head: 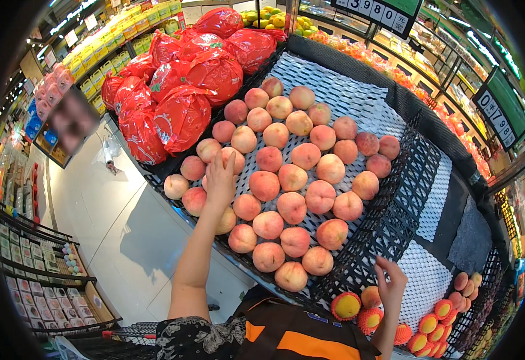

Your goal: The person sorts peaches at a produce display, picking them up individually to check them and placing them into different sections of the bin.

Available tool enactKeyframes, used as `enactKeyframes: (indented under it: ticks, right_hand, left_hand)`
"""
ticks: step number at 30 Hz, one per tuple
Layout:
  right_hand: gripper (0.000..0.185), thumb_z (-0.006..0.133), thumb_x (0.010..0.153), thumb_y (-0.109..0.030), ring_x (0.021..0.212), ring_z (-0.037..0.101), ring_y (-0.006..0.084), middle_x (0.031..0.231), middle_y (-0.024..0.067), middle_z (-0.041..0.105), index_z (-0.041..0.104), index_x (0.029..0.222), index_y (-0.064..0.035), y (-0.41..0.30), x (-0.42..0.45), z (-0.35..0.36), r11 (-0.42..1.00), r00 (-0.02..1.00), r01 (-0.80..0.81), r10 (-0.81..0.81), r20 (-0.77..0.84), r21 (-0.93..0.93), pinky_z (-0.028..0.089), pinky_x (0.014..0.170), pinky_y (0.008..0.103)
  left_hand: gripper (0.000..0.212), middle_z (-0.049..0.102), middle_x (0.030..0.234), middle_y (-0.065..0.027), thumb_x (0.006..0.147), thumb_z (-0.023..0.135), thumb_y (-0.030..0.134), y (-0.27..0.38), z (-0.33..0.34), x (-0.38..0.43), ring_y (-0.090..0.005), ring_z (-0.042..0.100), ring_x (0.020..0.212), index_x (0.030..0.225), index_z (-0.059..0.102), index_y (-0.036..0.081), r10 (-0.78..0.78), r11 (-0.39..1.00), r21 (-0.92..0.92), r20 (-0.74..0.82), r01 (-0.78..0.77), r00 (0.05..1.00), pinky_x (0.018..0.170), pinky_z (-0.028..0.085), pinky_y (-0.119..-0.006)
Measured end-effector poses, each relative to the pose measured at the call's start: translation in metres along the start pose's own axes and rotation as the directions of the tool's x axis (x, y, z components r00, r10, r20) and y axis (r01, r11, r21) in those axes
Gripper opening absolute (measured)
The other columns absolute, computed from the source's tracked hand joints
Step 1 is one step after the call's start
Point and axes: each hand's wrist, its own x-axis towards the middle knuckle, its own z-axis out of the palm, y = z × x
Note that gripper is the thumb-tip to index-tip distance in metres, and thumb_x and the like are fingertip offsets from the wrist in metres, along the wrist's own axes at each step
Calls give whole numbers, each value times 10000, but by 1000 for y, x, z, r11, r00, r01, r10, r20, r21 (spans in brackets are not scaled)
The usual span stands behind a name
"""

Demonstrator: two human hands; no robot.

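Loose pink and yellow peaches (292, 177) lie spread over white foam netting (330, 85) in a black plastic display bin. My left hand (221, 180) rests over peaches at the bin's left side, its fingertips on or just by one; whether it grips any is hidden. To the lower right, my right hand (390, 280) is raised above the neighbouring section, thumb and fingers apart, with nothing seen between them. Just left of it and below are a bare peach (370, 297) and yellow fruit in red foam sleeves (347, 306).
Red plastic-wrapped bundles (183, 118) are piled at the bin's upper left. A black mesh divider (386, 211) separates the sections. More sleeved fruit (428, 323) sits at lower right. Shelves of packages (46, 288) stand across the tiled floor, left. Price signs (501, 108) hang above.
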Motion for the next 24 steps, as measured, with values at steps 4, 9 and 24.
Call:
enactKeyframes:
  ticks: [4, 9, 24]
  right_hand:
    - [358, 662, 743, -35, 864, 615, 271, 992, 116, 615, 600, 1095, -56, -64, 84, 57, 867, 844, 497, -490, 216, 27, 501, 706, 344]
    - [332, 588, 732, -93, 914, 546, 278, 1009, 106, 532, 551, 1062, -93, -107, 155, 166, 570, 570, 814, -745, 346, -112, 460, 760, 368]
    - [122, 575, 738, -200, 776, 564, 287, 719, 122, 556, 586, 728, -78, -115, 209, 269, 283, 327, 943, -879, 348, -174, 372, 946, 538]
  left_hand:
    - [690, 497, 1143, -179, 684, 738, 208, 12, -18, -43, -367, 511, 1009, 1281, 427, 57, 92, 938, -346, 214, -13, 972, 833, 423, -464]
    - [745, 537, 1041, -155, 674, 751, 273, 10, -12, -61, -341, 532, 984, 1307, 411, 75, 161, 956, -287, 361, -55, 919, 817, 432, -456]
    - [663, 572, 1085, -154, 629, 779, 235, 0, -11, -61, -336, 562, 984, 1213, 518, 60, -64, 930, -322, 341, 180, 938, 829, 459, -427]
